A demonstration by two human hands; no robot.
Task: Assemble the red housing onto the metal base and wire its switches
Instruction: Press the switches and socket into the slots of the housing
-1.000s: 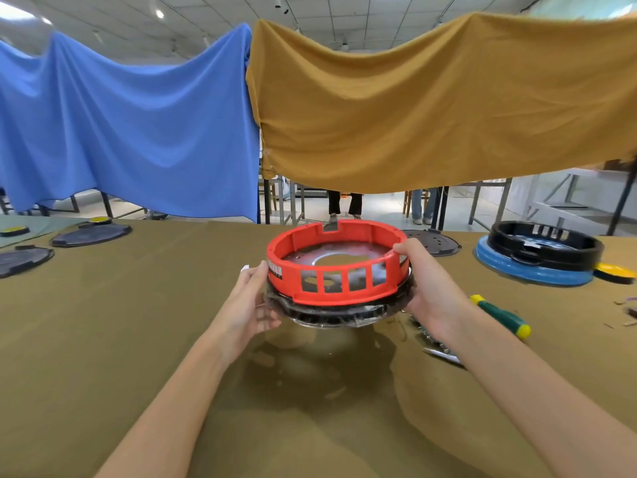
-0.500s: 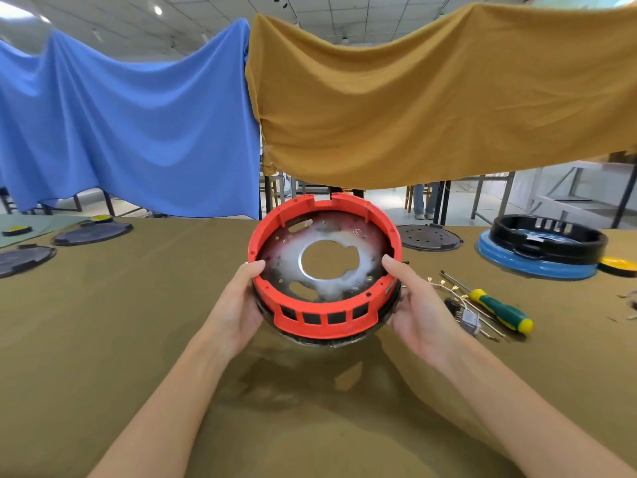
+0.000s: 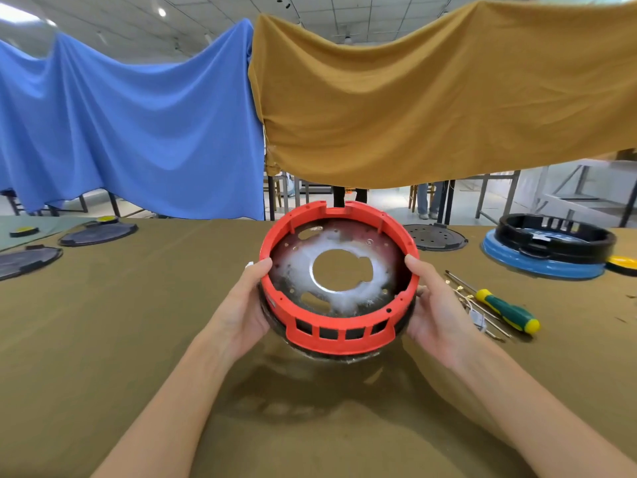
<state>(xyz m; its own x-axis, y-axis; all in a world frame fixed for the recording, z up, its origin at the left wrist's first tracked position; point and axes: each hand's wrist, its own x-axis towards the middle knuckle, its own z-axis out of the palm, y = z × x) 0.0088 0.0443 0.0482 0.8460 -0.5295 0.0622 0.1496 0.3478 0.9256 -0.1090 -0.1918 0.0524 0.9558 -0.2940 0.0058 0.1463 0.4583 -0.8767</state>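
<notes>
The red housing (image 3: 339,334), a ring with slots in its near wall, sits on the round metal base (image 3: 375,270), whose shiny plate has a large centre hole. Both are lifted off the table and tilted with the open side toward me. My left hand (image 3: 246,305) grips the left rim, thumb over the red edge. My right hand (image 3: 431,305) grips the right rim the same way. Small switches with gold wires (image 3: 477,315) lie on the cloth just right of my right hand.
A green-and-yellow screwdriver (image 3: 506,310) lies to the right. A black ring on a blue disc (image 3: 548,246) stands at the far right, a dark perforated disc (image 3: 436,236) behind the housing, and dark discs (image 3: 96,232) at the far left. Olive cloth (image 3: 138,322) covers the table.
The housing and base were tipped from level to facing me, then brought slightly closer and lower. Both hands kept their hold on the rim.
</notes>
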